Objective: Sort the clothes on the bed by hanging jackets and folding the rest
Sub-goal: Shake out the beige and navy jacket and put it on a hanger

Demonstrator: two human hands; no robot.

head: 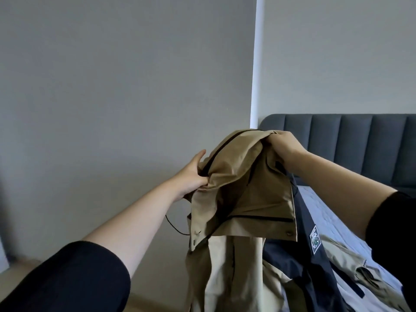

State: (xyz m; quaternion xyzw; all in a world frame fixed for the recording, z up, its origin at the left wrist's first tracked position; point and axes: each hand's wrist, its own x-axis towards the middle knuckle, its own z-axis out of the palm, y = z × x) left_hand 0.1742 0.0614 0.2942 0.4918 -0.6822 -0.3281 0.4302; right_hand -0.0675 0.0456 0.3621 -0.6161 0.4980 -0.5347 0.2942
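— Tan jacket (243, 199): where is it?
— Held up before the grey wall, hood between both hands, body drooping below them.
— And the hands?
— Apart. The left hand (193, 174) clutches the hood's left edge; the right hand (283, 145) bunches its top.
— Beside it?
— A navy jacket (310, 244) against its right side, by the bed (333, 212).

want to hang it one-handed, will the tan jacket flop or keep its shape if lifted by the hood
Probably floppy: the tan jacket creases and sags between the left hand and right hand, and its body hangs limp below. Likely light for its size; the cloth looks thin. A bunched grip should hold it.
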